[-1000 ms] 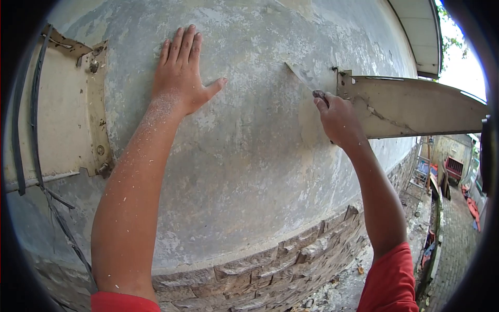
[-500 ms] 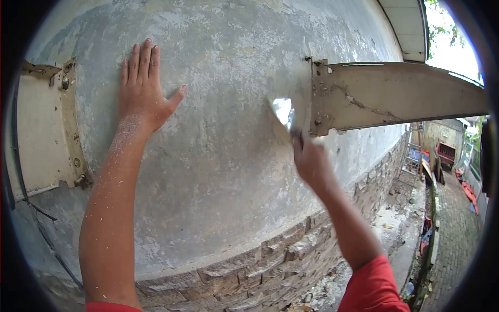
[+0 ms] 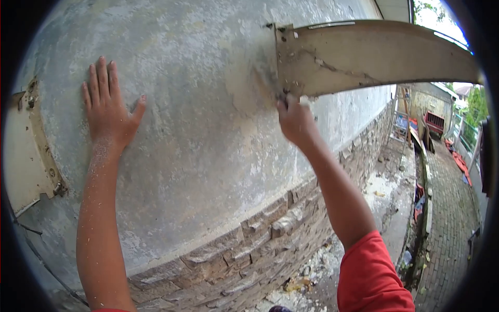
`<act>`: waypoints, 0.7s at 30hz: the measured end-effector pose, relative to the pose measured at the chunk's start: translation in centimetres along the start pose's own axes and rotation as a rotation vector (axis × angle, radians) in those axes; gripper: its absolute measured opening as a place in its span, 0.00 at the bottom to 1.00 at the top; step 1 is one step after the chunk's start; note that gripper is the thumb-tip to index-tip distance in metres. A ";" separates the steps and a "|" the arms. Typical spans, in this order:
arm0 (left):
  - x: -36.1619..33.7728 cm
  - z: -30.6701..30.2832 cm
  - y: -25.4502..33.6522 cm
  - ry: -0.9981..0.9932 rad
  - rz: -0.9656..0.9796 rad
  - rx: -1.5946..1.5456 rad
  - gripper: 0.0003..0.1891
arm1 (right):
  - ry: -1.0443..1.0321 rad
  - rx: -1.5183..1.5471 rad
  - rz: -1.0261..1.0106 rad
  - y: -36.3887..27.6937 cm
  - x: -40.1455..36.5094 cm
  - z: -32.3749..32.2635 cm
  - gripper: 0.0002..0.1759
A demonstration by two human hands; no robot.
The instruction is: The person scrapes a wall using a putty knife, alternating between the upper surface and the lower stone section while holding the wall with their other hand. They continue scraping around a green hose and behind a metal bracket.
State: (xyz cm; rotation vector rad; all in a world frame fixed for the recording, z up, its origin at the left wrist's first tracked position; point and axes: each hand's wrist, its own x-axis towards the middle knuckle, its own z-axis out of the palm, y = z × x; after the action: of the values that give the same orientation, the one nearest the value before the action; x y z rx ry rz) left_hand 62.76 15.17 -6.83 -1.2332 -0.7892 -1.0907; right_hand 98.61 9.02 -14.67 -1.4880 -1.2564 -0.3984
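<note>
My left hand [image 3: 110, 117] lies flat with fingers spread against the grey, patchy wall [image 3: 182, 156]; pale specks dot its wrist and forearm. Farther right, my right hand [image 3: 297, 122] is closed around the handle of a scraper [image 3: 264, 81]. Its blade is smeared by motion and points up and left, over the wall beside the bolted end plate of a beige metal beam [image 3: 364, 60]. Most of the handle is hidden in my fist, which sits just below that plate.
The beam juts out rightward above my right forearm. Rough stone cladding [image 3: 260, 249] runs along the wall's foot. At left are a beige metal bracket [image 3: 21, 151] and a dark cable [image 3: 49, 268]. A brick-paved path [image 3: 447, 229] extends at right, with a red cart [image 3: 434, 124] beyond.
The view has shifted, so the beam and wall sit farther left and higher. The scraper blade is closer to the beam's plate and looks darker. My left hand stays flat on the wall.
</note>
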 end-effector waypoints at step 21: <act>-0.7 -0.4 1.6 -0.007 -0.014 0.078 0.46 | 0.106 0.088 -0.165 1.9 5.3 -0.2 0.17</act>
State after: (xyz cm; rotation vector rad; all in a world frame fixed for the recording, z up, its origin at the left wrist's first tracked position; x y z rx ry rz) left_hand 64.03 14.92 -8.13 -1.1676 -0.8391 -1.0575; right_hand 102.30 11.68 -11.39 -1.2769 -1.3000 -0.5178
